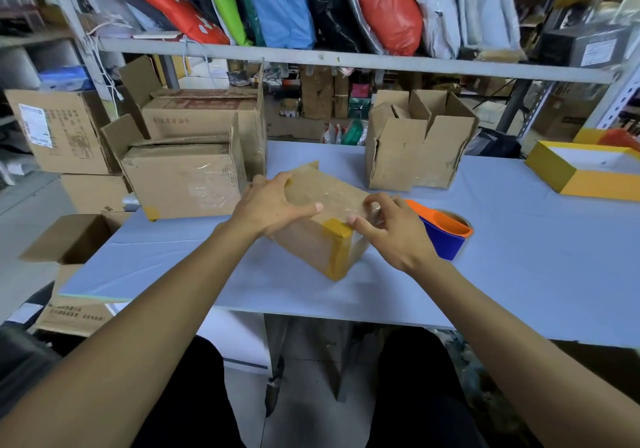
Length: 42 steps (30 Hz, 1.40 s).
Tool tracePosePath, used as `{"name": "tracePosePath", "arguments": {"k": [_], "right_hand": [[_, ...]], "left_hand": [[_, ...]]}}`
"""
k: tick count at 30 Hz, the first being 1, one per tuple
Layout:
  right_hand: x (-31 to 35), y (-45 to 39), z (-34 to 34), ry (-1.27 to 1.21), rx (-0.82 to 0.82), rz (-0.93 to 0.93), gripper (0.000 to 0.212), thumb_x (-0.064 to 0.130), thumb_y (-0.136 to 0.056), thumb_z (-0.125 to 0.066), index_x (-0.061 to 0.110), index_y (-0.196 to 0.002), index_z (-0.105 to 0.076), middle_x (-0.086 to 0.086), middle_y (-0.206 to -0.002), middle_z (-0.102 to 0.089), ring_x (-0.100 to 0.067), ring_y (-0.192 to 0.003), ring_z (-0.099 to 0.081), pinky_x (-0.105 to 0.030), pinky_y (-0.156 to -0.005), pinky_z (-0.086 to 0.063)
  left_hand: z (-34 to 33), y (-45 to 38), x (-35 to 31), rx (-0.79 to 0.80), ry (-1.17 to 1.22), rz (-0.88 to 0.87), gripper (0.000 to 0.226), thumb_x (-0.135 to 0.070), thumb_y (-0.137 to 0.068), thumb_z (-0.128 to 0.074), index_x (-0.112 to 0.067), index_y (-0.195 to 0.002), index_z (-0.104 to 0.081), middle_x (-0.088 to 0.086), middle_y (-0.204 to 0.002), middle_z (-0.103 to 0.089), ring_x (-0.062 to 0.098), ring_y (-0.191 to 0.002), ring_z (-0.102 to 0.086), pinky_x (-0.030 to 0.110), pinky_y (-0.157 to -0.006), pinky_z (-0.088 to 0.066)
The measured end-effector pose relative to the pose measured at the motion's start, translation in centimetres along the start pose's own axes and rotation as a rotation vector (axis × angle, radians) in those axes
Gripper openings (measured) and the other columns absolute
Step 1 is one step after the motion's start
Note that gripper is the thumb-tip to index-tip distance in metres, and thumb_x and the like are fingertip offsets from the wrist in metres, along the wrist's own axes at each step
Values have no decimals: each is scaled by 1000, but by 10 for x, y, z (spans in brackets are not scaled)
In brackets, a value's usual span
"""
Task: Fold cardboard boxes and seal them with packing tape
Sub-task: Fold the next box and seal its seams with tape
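A small closed cardboard box (332, 205) lies on the pale blue table (502, 257), one corner turned toward me, with yellow tape on that near corner and clear tape across its top. My left hand (273, 205) lies spread on the box's left top, fingers over the far edge, thumb stretched right. My right hand (391, 229) rests at the box's right top edge, fingers curled, pinching clear tape there. An orange and blue tape dispenser (446, 232) sits just behind my right hand, partly hidden by it.
A large taped carton (187, 177) with another behind it stands at the table's left. An open box (419, 142) stands at the back centre-right. A yellow tray lid (588, 170) lies far right. More cartons sit on the floor at left, below a shelf.
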State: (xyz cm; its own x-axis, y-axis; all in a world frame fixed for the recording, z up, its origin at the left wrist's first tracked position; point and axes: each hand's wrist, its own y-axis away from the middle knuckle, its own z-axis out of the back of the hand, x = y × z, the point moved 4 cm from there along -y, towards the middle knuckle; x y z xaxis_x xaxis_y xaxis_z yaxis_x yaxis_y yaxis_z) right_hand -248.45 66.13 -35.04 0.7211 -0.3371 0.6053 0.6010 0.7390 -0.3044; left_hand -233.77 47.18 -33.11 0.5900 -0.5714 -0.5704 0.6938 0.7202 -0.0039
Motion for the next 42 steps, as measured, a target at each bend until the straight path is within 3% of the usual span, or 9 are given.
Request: {"name": "tracePosePath", "arguments": {"k": [7,12,18,21,24,29,31,35,42], "right_hand": [[3,-1,-1,-122,35,-52,48,55,-89,-59,30,-131,-54,-2,-126,-51,-19,-106,-61,-43,-94,-53],[20,1,-5,-190,44,7,47,42,-90,-64,30,-134,-51,-1,-135,-42,-20,-118,-54,-45,-97,-52],[46,18,-12,-258,5,128,70,28,-85,-75,30,-145,-38,4,-130,-35,-2,-108,-47,-17,-85,-50],[60,25,-21,-254,-69,142,79,38,-81,-78,33,-146,-35,4,-128,-35,-5,-102,-47,-31,-89,-51],[82,31,-38,-246,-62,183,86,36,-78,-81,34,-148,-32,4,-122,-33,-10,-101,-46,-35,-91,-51],[128,32,-77,-219,-19,287,82,27,-78,-82,30,-146,-38,1,-117,-34,-4,-87,-43,-8,-78,-41],[144,28,-96,-217,-1,325,73,22,-80,-79,28,-142,-41,0,-117,-33,-8,-93,-44,-15,-83,-47],[167,16,-130,-187,6,395,66,16,-83,-75,21,-141,-45,-3,-120,-32,-16,-105,-45,-25,-92,-46],[186,5,-168,-106,-81,405,62,13,-80,-79,13,-135,-50,-17,-143,-30,-31,-126,-44,-44,-97,-50]], "left_hand": [[5,16,17,-152,112,24,78,-66,-76,-70,-17,-133,-50,11,-134,-47,31,-125,-49,39,-101,-44],[16,34,26,-192,225,-15,68,-61,-67,-78,-20,-118,-59,-3,-114,-64,22,-108,-58,36,-88,-49],[26,56,51,-204,501,20,93,-53,-57,-82,-27,-135,-37,2,-127,-47,18,-113,-53,36,-97,-49],[27,75,64,-156,614,-19,79,-23,-81,-81,-27,-133,-22,-10,-116,-47,6,-107,-51,24,-85,-47],[38,94,85,-218,614,-5,83,-14,-82,-80,-22,-138,-19,-12,-112,-48,12,-107,-51,29,-91,-46],[70,117,135,-307,579,80,92,-21,-77,-85,-17,-145,-23,6,-133,-52,23,-121,-52,35,-98,-44],[83,122,155,-356,561,100,90,-21,-75,-87,-17,-141,-27,6,-131,-54,23,-122,-52,38,-102,-44],[101,123,183,-411,424,139,71,-27,-75,-86,-22,-121,-32,0,-115,-57,22,-111,-54,34,-89,-44],[111,104,206,-410,338,201,99,-26,-80,-83,-16,-150,-13,13,-131,-51,34,-120,-51,36,-86,-43]]}}
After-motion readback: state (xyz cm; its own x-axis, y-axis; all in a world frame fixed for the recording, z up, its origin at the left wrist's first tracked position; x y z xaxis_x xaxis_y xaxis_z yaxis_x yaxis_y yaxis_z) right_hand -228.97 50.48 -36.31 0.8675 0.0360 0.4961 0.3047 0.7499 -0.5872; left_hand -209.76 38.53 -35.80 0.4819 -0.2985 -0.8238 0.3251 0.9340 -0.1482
